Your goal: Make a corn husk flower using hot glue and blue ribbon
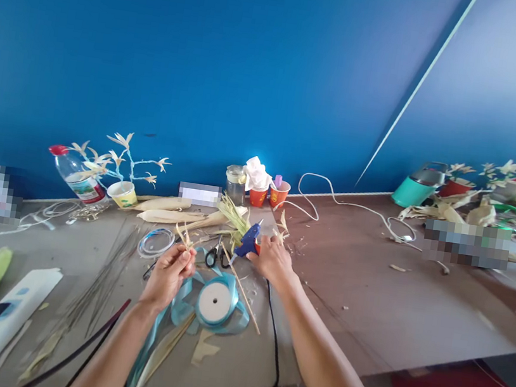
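Observation:
My left hand (170,272) is closed around a small dried husk flower on a thin stick (184,237), held upright over the grey board (102,242). My right hand (272,258) is wrapped on a blue glue gun (248,241), its nozzle pointing up and left toward a bundle of pale husk strips (234,216). The gun's black cord (274,337) runs back toward me. A roll of light blue ribbon (215,303) lies just below both hands. Black-handled scissors (214,256) rest between them.
Corn husks (164,209), a wire coil (155,243), a plastic bottle (75,177), a yellow cup with a blue twig flower tree (122,190), a jar and orange cups (265,194) line the blue wall. A white cable (347,205) crosses the brown floor. Craft flowers (503,189) sit far right.

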`<state>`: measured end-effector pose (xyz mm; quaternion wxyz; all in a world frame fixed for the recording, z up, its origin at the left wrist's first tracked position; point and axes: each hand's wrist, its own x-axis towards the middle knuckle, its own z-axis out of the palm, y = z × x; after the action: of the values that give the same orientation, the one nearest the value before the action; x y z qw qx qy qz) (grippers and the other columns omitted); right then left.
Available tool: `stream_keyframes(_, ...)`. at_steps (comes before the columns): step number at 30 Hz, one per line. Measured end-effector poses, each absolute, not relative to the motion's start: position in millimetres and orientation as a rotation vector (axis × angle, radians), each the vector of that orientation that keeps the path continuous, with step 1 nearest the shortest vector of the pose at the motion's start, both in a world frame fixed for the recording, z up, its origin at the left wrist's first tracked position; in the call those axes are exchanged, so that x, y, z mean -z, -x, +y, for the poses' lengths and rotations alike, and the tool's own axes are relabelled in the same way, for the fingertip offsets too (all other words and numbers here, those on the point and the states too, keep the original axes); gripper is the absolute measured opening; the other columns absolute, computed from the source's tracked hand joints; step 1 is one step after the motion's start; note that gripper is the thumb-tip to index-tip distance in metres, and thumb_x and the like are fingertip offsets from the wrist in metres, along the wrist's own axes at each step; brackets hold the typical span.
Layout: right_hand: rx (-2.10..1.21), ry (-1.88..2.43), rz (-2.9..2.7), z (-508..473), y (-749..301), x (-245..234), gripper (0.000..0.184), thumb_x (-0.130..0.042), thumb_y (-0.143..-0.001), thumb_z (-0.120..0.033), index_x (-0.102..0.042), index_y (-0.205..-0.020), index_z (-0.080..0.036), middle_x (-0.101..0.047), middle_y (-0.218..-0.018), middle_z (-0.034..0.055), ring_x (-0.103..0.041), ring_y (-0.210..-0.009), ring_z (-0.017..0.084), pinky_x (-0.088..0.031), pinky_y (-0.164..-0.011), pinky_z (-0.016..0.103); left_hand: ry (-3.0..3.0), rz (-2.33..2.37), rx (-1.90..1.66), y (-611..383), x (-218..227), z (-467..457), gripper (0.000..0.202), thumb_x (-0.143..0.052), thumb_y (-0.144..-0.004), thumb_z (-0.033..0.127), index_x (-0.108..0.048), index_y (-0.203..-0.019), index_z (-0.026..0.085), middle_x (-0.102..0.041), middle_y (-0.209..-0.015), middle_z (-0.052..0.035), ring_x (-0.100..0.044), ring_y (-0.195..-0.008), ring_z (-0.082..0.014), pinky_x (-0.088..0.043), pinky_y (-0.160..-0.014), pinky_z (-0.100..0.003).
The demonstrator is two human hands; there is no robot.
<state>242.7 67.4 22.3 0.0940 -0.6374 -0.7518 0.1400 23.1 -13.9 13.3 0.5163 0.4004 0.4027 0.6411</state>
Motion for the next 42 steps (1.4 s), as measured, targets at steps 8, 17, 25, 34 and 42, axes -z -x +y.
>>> stream_keyframes(8, -0.431, 1.859, -2.286, 65, -237, -18, 0.050, -0.060, -0.074, -0.040, -0.051, -0.113, -0.011, -0.051, -0.116, 0.0187, -0.058, -0.094, 0.027, -0.043, -0.078, 0.035, -0.873, 0.934, -1.482, -24, -18, -15, 0.019, -0.059, -0.080, 0.033, -0.063, -0.080, 0.015, -0.048, -0.055, 0.0030, -0.032, -0.045, -0.0047, -0.033, -0.050, -0.022)
stream_keyframes(17, -0.433, 1.854, -2.240, 67, -234, -11, 0.034, -0.053, -0.080, -0.029, -0.056, -0.108, -0.010, -0.050, -0.116, 0.0203, -0.060, -0.087, 0.023, -0.045, -0.073, 0.033, -0.810, 1.027, -1.484, -23, -17, -12, 0.018, -0.065, -0.075, 0.032, -0.063, -0.076, 0.014, -0.049, -0.059, 0.0030, -0.034, -0.046, -0.0045, -0.036, -0.050, -0.021)
stream_keyframes(25, -0.627, 1.482, -1.911, 65, -235, -26, 0.022, -0.051, -0.075, -0.028, -0.058, -0.090, -0.014, -0.054, -0.097, 0.0114, -0.054, -0.085, 0.020, -0.043, -0.074, 0.030, -0.919, 1.039, -1.538, -23, -14, -12, 0.016, -0.068, -0.074, 0.031, -0.065, -0.075, 0.016, -0.041, -0.048, 0.0066, -0.037, -0.048, -0.0049, -0.035, -0.053, -0.019)
stream_keyframes(34, -1.745, 0.436, -1.253, 47, -231, -39, 0.038, -0.055, -0.068, -0.036, -0.059, -0.099, -0.013, -0.058, -0.091, 0.0072, -0.043, -0.053, 0.008, -0.033, -0.051, 0.025, -0.949, 0.950, -1.531, -28, -22, -19, 0.022, -0.074, -0.066, 0.030, -0.057, -0.059, 0.018, -0.052, -0.057, 0.0034, -0.044, -0.054, -0.0080, -0.037, -0.054, -0.023)
stream_keyframes(42, -1.881, 0.419, -1.512, 31, -245, -57, 0.040, -0.070, -0.062, -0.039, -0.059, -0.092, -0.015, -0.051, -0.063, -0.0012, -0.039, -0.049, 0.008, -0.029, -0.046, 0.023, -1.094, 1.011, -1.529, -26, -19, -24, 0.025, -0.078, -0.060, 0.035, -0.060, -0.058, 0.017, -0.055, -0.065, 0.0003, -0.047, -0.058, -0.0099, -0.040, -0.057, -0.025)
